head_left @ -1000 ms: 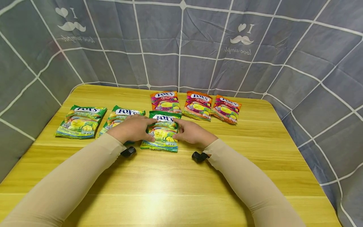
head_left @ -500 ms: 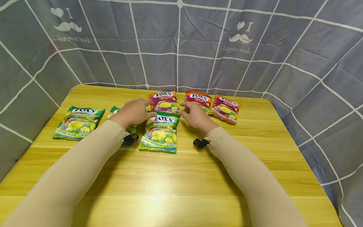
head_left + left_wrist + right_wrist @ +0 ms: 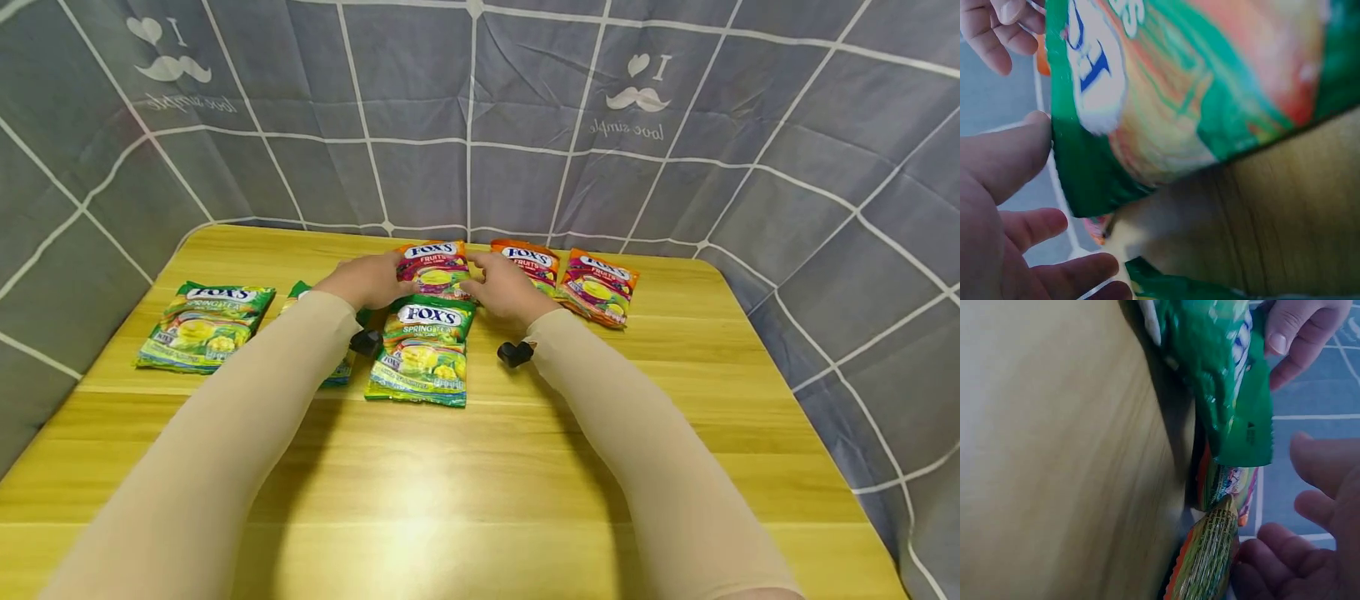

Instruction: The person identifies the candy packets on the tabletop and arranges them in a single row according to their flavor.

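Note:
In the head view, my left hand is at the left edge of an orange and purple FOX'S Fruits candy bag, and my right hand is at its right edge. Both hands have spread, lightly bent fingers. Just in front lies a green FOX'S Spring Tea candy bag, its top edge against the orange bag. The left wrist view shows my left thumb by the green bag's corner. From the right wrist, my right hand appears with fingers apart, beside the bags.
Another green candy bag lies at the far left; one more is partly hidden under my left arm. Two orange candy bags, partly behind my right hand and a candy bag further right, lie near the grey curtain behind the wooden table.
Both hands have left the sides of the middle green bag, risen over it and moved back to the sides of the orange bag behind it. The bags stay about where they were.

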The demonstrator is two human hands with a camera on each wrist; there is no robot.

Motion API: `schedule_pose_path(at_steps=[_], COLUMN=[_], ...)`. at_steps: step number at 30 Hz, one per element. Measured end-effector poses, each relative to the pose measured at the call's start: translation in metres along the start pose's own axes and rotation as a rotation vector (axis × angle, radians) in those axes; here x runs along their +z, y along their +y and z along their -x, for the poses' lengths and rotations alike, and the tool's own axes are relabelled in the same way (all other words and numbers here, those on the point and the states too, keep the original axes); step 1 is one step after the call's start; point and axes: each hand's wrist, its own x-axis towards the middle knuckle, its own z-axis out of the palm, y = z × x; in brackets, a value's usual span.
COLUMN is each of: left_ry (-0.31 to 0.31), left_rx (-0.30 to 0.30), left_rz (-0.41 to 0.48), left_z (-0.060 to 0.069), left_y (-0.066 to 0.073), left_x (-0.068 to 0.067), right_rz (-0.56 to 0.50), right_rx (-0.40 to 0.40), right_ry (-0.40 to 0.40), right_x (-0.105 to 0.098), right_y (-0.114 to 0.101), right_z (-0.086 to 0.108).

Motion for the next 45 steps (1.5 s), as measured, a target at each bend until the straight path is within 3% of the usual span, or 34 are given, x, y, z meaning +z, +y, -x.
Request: schedule_pose_path(at_steps=[3, 7, 11, 15, 21, 27, 33, 38, 45], left_ry=[-0.037, -0.027, 0.001, 0.065, 0.19, 0.367, 0.457, 0.42, 0.32], left_rx=[-0.001, 0.036, 0.067, 0.081, 0.086, 0.17, 0.242, 0.296, 0.315], left_rz=[0.025, 0.037, 0.07, 0.147, 0.296, 0.432, 0.46, 0.495, 0.444], left_z=[-0.005, -0.01, -0.013, -0.015, -0.015, -0.012, -0.001, 0.017, 0.036], left_y=[0.002, 0.008, 0.013, 0.014, 0.017, 0.028, 0.047, 0.066, 0.083], left_x=[0.0, 0.003, 0.006, 0.008, 0.006, -0.002, -0.01, -0.003, 0.019], right_rz=[0.091, 0.191, 0.178, 0.085, -0.101, -0.266, -0.288, -0.286, -0.227], right_rx=[0.035, 0.073, 0.088, 0.098, 0.092, 0.049, 0.005, 0.037, 0.084], right_ry=[-0.055, -0.104, -0.117, -0.1, 0.002, 0.16, 0.287, 0.292, 0.221], right_x=[0.003, 0.005, 0.006, 0.008, 0.005, -0.008, -0.031, -0.043, -0.042], right_y=[0.0, -0.002, -0.003, -0.002, -0.002, -0.007, -0.012, -0.003, 0.017], right_z=[-0.008, -0.016, -0.018, -0.019, -0.014, -0.004, 0.023, 0.049, 0.085])
